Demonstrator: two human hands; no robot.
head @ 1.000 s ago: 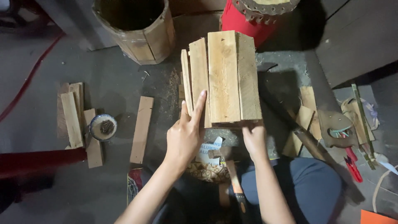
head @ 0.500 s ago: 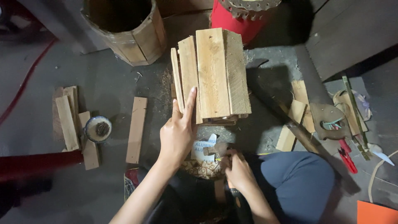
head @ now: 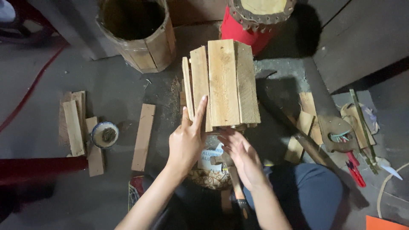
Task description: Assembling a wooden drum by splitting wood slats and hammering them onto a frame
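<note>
Centre frame: a half-built wooden barrel (head: pixel 223 83) of pale upright staves sits on the floor (head: pixel 115 93), tipped toward the camera.

Left hand (head: pixel 186 142) is at 7 o'clock from the barrel, fingers (head: pixel 200 111) spread flat against the leftmost staves, pressing, not gripping.

Right hand (head: pixel 240 153) is just below the barrel's lower edge at 6 o'clock, fingers loosely curled and open, holding nothing; its fingertips look to touch the stave ends, hard to tell. The hands are apart.

A hammer (head: pixel 232 179) lies under the right hand, head near a printed tin (head: pixel 211 155), handle running to 6 o'clock.

At 11 o'clock from the staves stands a finished barrel (head: pixel 138 34), open and dark inside. At 12 o'clock is a red drum (head: pixel 251 21) with a studded top.

At 9 o'clock: a loose plank (head: pixel 143 137), a small round tin (head: pixel 105 134) and a stack of short planks (head: pixel 76 123).

At 3 o'clock: a handsaw (head: pixel 328 110), wood offcuts (head: pixel 304 123) and red-handled pliers (head: pixel 354 169).

A red bar (head: pixel 38 168) lies at 8 o'clock.
</note>
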